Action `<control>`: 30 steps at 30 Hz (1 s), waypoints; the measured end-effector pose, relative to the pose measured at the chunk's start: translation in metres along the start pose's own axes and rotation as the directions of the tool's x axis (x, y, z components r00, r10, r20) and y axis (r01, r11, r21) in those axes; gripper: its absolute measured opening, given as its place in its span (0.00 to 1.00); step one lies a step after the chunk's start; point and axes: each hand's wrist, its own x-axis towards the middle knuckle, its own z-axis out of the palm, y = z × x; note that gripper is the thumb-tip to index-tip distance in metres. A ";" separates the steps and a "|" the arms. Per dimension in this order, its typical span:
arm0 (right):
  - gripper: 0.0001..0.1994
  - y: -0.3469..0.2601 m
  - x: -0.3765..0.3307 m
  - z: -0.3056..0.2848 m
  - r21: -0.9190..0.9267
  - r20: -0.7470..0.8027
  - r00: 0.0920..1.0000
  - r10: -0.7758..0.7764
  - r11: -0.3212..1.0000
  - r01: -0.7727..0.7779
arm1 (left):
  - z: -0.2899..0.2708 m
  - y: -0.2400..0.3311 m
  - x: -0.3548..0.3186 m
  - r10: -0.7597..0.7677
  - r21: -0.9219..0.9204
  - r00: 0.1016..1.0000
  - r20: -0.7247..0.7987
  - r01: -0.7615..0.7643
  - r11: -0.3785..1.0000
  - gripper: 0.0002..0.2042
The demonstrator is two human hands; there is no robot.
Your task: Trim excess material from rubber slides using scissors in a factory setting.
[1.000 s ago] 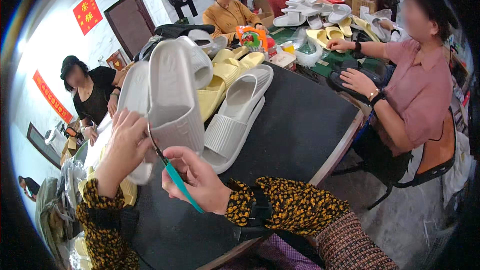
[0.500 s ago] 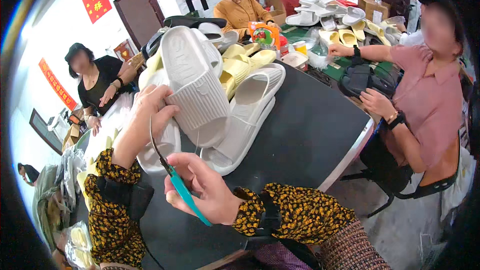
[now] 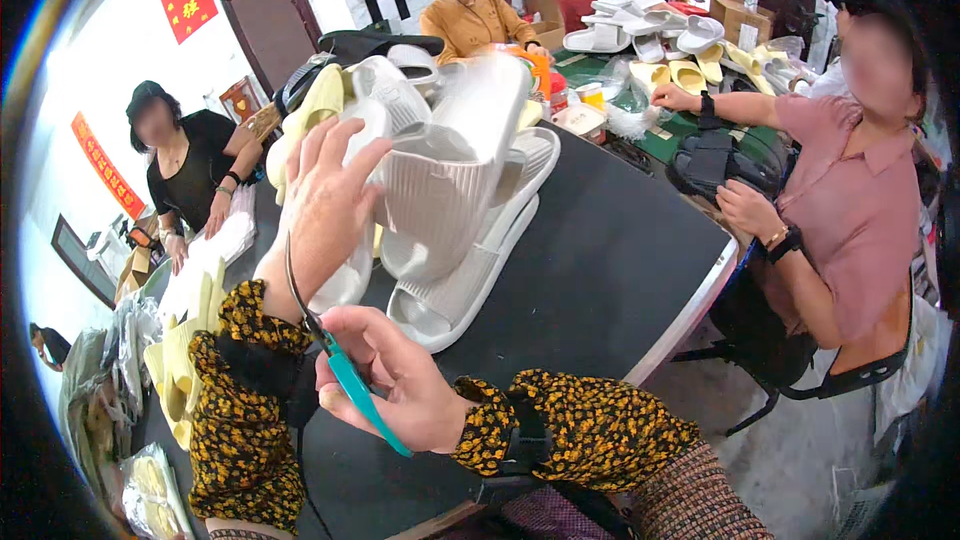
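Observation:
My left hand [image 3: 325, 202] is open, fingers spread, beside a light grey slide slipper [image 3: 437, 178]. Whether its fingertips touch the slipper I cannot tell. That slipper is blurred along its sole edge and leans on a pile of grey slippers. Another grey slipper [image 3: 455, 295] lies under it on the dark table [image 3: 590, 250]. My right hand [image 3: 395, 375] is closed around scissors [image 3: 362, 398] with a teal handle and a thin dark blade. They are seen edge-on, the blade pointing up past my left wrist.
Yellow slippers [image 3: 180, 370] lie left of my left forearm. Across the table a person in a pink shirt [image 3: 850, 180] holds a black slipper-shaped item [image 3: 728, 162]. Other people stand or sit at the back left and far side. More slippers [image 3: 690, 35] are heaped on a green-topped table.
My left hand has let go of the grey slipper and its fingers have spread and moved up. The slipper has tilted to the right. My right hand has barely shifted, still holding the scissors.

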 end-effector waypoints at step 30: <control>0.20 0.070 0.012 -0.019 -0.199 -0.042 0.996 0.083 0.976 -0.089 | -0.037 -0.103 -0.225 -0.641 -0.164 0.622 0.449 0.763 0.625 0.27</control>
